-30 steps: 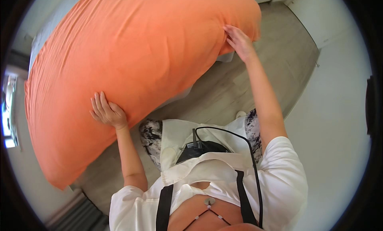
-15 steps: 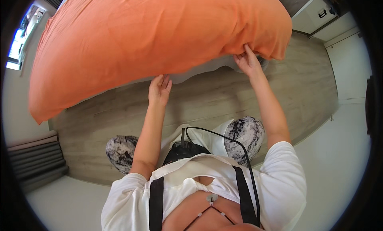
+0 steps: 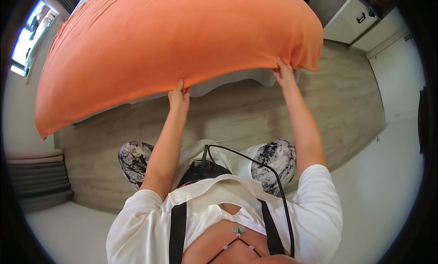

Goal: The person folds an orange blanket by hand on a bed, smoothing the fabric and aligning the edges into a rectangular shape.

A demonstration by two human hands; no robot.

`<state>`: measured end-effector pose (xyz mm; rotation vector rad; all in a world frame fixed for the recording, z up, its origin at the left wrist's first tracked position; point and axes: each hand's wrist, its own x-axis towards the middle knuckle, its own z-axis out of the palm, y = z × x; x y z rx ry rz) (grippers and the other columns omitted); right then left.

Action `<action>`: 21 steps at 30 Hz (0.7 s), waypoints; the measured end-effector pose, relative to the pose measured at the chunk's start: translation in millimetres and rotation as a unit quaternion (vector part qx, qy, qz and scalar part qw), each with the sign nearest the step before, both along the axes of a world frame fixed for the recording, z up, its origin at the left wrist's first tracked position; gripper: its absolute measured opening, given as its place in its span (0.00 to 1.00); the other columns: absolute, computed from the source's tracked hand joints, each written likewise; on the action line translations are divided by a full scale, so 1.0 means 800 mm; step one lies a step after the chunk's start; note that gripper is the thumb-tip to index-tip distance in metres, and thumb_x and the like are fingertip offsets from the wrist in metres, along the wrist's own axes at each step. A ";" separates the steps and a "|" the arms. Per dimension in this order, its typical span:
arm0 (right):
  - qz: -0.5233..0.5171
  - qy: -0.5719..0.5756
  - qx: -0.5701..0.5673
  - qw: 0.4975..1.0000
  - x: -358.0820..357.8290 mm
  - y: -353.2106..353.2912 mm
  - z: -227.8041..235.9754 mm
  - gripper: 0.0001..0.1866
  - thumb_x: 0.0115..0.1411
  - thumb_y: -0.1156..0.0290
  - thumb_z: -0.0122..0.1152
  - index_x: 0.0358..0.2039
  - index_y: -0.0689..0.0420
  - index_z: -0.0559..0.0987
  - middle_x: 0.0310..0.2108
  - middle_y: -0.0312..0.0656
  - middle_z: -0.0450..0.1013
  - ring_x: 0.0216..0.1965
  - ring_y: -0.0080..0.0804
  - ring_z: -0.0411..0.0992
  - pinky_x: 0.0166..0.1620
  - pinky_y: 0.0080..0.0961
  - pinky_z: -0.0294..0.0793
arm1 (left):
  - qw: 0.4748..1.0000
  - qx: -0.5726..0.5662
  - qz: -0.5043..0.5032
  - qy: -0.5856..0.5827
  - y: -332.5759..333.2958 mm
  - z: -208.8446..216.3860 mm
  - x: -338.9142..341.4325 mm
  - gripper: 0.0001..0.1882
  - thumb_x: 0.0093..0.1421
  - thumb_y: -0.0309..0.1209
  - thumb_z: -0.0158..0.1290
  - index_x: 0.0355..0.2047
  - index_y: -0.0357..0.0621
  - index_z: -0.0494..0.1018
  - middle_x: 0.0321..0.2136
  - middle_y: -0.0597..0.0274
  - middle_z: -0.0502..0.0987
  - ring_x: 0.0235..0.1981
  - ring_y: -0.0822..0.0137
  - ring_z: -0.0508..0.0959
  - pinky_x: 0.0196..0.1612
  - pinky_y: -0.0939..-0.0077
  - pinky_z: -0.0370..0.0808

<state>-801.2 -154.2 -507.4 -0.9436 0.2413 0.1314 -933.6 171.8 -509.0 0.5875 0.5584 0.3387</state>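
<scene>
An orange bed cover (image 3: 182, 40) is draped over the bed and hangs down at its near side. My left hand (image 3: 180, 95) pinches the hanging edge near the middle, thumb on top and the other fingers underneath. Further right, my right hand (image 3: 284, 74) grips the same edge in the same way, close to the gathered folds at the right corner. Between the two hands the edge is drawn fairly taut. Below it shows a grey-white cloth (image 3: 223, 83) on the bed's side.
Wood-look floor (image 3: 228, 113) lies between me and the bed. A dark grey folded stack (image 3: 39, 179) stands at the left wall, below a window (image 3: 29, 38). At the right are a white cabinet (image 3: 349, 22) and a white door (image 3: 397, 72). A black cable (image 3: 255, 161) runs over my front.
My left hand, loosely spread at the edge before, has closed on the bed cover. The right hand has tightened its grip and the edge between them looks smoother.
</scene>
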 end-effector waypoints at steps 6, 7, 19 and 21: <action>-0.002 -0.023 0.175 0.984 -0.001 -0.028 0.011 0.20 0.46 0.69 0.60 0.40 0.55 0.66 0.42 0.39 0.64 0.43 0.35 0.63 0.47 0.33 0.62 | 0.994 -0.063 -0.089 -0.021 0.004 -0.001 -0.003 0.21 0.48 0.25 0.52 0.43 0.45 0.60 0.42 0.63 0.63 0.45 0.65 0.62 0.51 0.63 0.56; -0.031 -0.010 0.206 0.978 -0.002 -0.042 0.013 0.22 0.44 0.66 0.61 0.41 0.54 0.65 0.42 0.39 0.63 0.44 0.35 0.62 0.48 0.33 0.61 | 0.992 -0.073 -0.104 -0.022 -0.002 0.006 -0.007 0.22 0.47 0.27 0.53 0.43 0.46 0.60 0.42 0.63 0.63 0.46 0.64 0.61 0.52 0.62 0.54; -0.216 -0.046 0.150 0.964 0.056 -0.151 0.023 0.22 0.52 0.53 0.46 0.44 0.53 0.64 0.44 0.41 0.63 0.41 0.36 0.65 0.42 0.35 0.68 | 0.961 -0.105 -0.243 -0.083 -0.064 0.024 0.011 0.24 0.46 0.31 0.55 0.44 0.50 0.60 0.44 0.67 0.63 0.50 0.66 0.58 0.54 0.61 0.50; -0.222 -0.018 0.076 0.972 0.082 -0.177 0.018 0.21 0.53 0.55 0.45 0.44 0.53 0.63 0.44 0.41 0.63 0.42 0.36 0.65 0.42 0.35 0.68 | 0.973 -0.078 -0.207 -0.068 -0.067 0.020 0.020 0.23 0.46 0.29 0.55 0.43 0.49 0.60 0.44 0.66 0.64 0.49 0.66 0.60 0.53 0.61 0.54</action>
